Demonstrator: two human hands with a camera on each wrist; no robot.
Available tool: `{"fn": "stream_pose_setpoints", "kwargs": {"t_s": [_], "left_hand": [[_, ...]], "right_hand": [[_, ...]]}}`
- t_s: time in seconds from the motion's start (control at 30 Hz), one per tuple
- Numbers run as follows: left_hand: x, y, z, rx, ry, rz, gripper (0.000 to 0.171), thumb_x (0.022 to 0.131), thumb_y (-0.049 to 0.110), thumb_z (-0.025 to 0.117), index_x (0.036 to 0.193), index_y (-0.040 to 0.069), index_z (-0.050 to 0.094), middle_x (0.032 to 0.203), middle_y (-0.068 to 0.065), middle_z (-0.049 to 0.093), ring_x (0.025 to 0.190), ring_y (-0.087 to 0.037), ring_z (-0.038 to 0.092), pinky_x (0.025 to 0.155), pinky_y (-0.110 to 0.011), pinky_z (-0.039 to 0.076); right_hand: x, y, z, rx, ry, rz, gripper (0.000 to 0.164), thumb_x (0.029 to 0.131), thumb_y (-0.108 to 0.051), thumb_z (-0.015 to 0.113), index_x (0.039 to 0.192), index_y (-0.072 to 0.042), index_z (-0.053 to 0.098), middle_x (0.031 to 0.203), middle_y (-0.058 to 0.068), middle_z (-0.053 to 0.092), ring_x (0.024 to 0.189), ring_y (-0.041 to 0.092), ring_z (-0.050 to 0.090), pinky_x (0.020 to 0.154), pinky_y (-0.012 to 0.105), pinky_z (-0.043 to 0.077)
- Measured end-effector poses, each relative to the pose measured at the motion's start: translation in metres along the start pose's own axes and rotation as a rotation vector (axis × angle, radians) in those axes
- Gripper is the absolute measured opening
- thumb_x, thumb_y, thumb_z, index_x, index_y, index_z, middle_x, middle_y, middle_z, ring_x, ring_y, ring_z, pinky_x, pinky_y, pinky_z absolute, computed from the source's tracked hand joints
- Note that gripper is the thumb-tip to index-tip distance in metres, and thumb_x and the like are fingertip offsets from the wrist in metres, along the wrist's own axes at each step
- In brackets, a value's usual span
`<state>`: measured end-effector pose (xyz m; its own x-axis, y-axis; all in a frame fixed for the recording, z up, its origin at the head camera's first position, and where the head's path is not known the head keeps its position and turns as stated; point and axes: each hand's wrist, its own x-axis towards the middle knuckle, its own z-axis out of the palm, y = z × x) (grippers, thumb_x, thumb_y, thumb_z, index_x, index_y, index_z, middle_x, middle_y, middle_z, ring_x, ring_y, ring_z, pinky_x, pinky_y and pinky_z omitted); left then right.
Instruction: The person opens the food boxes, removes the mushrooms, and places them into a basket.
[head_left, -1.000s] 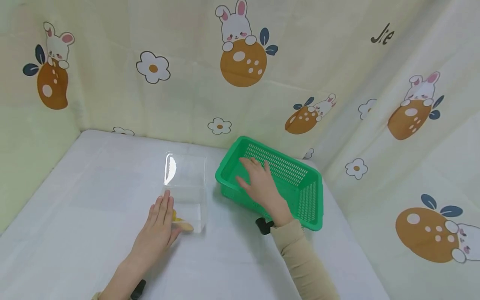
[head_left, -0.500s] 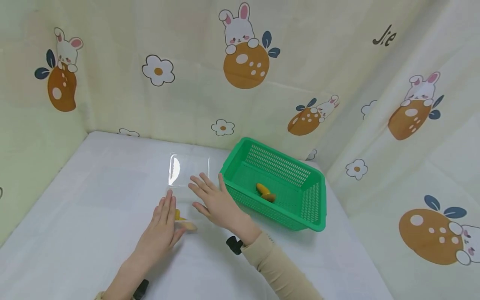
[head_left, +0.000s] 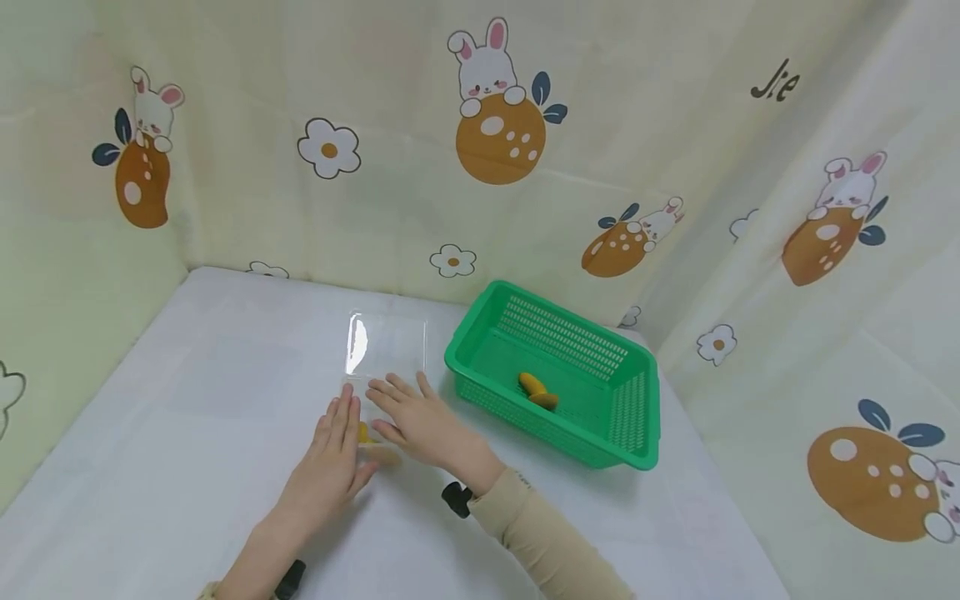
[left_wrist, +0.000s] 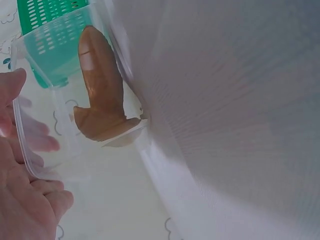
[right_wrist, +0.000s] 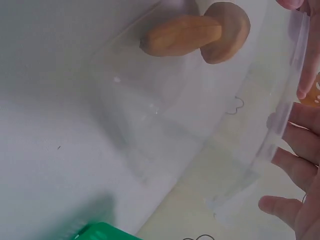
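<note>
A clear plastic box [right_wrist: 150, 125] stands on the table with its transparent lid [head_left: 386, 346] laid back behind it. Inside it lie an elongated yellow-brown piece [right_wrist: 180, 36] and a rounder brown piece [right_wrist: 230, 35], whose kind I cannot tell. Along the box's left side my left hand [head_left: 326, 462] stretches its fingers straight. My right hand [head_left: 427, 421] is at the box's right side, fingers spread and fingertips at the rim. In the head view the hands hide much of the box.
To the right stands a green perforated basket [head_left: 525, 421], holding a yellow elongated piece [head_left: 532, 383] and a brown oval piece [head_left: 544, 401]. A patterned curtain [head_left: 390, 208] hangs behind the white-covered table [head_left: 247, 392].
My right hand has moved left from above the basket to the box's right side, uncovering the two pieces in the basket. My left hand has stayed at the box. The head view has shifted slightly.
</note>
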<state>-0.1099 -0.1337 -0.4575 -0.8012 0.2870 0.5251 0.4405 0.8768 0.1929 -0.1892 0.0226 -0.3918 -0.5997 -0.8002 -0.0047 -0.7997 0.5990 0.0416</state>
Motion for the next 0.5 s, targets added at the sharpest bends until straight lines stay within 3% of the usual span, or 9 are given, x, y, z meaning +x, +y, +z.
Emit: {"fn": "stream_pose_setpoints", "kwargs": {"t_s": [0.23, 0.4, 0.5], "left_hand": [[-0.001, 0.001, 0.002, 0.021, -0.004, -0.002, 0.086, 0.078, 0.026, 0.074, 0.132, -0.022, 0.027, 0.143, -0.035, 0.016, 0.13, -0.046, 0.022, 0.101, -0.052, 0.029], [-0.001, 0.002, 0.003, 0.015, 0.007, -0.005, 0.086, 0.077, 0.025, 0.075, 0.132, -0.022, 0.028, 0.143, -0.035, 0.017, 0.129, -0.046, 0.025, 0.102, -0.051, 0.029], [-0.001, 0.001, 0.006, 0.01, 0.013, 0.005, 0.082, 0.084, 0.031, 0.067, 0.132, -0.022, 0.027, 0.144, -0.035, 0.016, 0.129, -0.046, 0.026, 0.104, -0.05, 0.027]], "right_hand": [[0.01, 0.002, 0.008, 0.129, -0.094, -0.033, 0.046, 0.099, -0.035, 0.04, 0.14, -0.013, 0.042, 0.139, 0.001, 0.044, 0.132, 0.023, 0.032, 0.107, 0.054, 0.018], [0.021, 0.004, 0.015, 0.223, -0.182, -0.021, 0.044, 0.098, -0.035, 0.043, 0.136, -0.014, 0.047, 0.134, 0.001, 0.049, 0.125, 0.017, 0.042, 0.104, 0.052, 0.026], [0.028, 0.005, 0.018, 0.253, -0.212, -0.012, 0.044, 0.097, -0.036, 0.047, 0.135, -0.015, 0.049, 0.132, 0.0, 0.052, 0.121, 0.014, 0.047, 0.102, 0.049, 0.032]]}}
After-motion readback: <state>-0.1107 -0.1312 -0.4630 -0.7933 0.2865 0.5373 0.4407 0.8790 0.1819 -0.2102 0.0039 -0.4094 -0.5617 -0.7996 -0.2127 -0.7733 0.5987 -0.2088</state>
